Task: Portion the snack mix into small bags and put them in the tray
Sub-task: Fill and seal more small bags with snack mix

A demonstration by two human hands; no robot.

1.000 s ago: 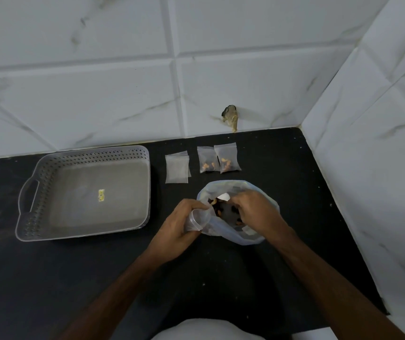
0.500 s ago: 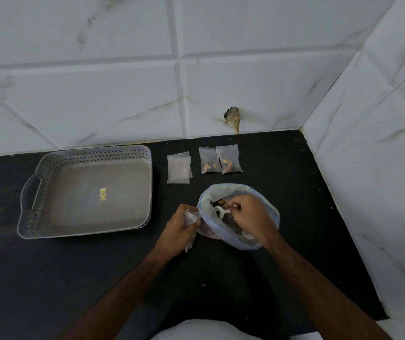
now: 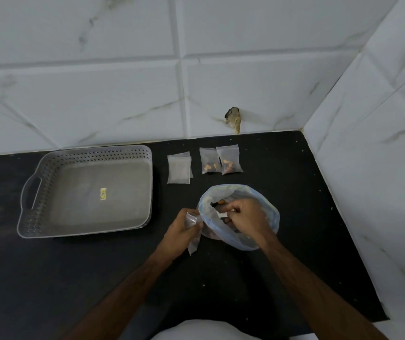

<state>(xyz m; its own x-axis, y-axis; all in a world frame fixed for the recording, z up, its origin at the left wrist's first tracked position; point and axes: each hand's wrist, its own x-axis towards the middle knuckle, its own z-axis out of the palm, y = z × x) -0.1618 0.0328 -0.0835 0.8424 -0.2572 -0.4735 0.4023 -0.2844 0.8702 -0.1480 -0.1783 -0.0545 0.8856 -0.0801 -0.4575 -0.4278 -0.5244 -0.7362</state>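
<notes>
A large clear bag of snack mix (image 3: pixel 268 212) lies open on the black counter. Inside its mouth my right hand (image 3: pixel 244 217) pinches a small white scoop (image 3: pixel 222 214). Just left of the big bag, my left hand (image 3: pixel 180 233) grips a small clear bag (image 3: pixel 194 238) that hangs down from my fingers. Two filled small bags (image 3: pixel 221 161) lie side by side behind the big bag. A short stack of empty small bags (image 3: pixel 178 169) lies to their left. The grey perforated tray (image 3: pixel 49 182) stands at the left with only a yellow sticker in it.
White marble-look tiled walls close off the back and the right side of the black counter (image 3: pixel 49 278). A broken hole in the tile (image 3: pixel 233 117) sits just above the counter behind the filled bags.
My right hand has drawn the white scoop up out of the snack mix. My left hand has shifted slightly, and the small bag now hangs lower from it.
</notes>
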